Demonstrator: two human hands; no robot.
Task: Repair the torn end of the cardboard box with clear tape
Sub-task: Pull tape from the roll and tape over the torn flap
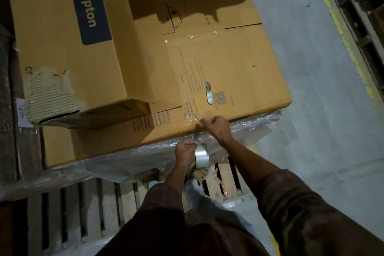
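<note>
Large cardboard box [218, 72] lies flat at frame centre on clear plastic wrap [128, 162] over a wooden pallet [116, 199]. Clear tape strip [192, 118] laid over its near edge at 6 o'clock of the box face. Right hand [216, 125], fingers curled, presses that strip at the edge; motion blur hides the exact grip. Left hand [186, 150], just below at 6 o'clock, grasps the tape roll [201, 156]. Second box [68, 43], marked Crompton, lies on top at 9 o'clock, with a torn patch [51, 95] on its near end. Concrete floor [315, 110] at 3 o'clock.
</note>
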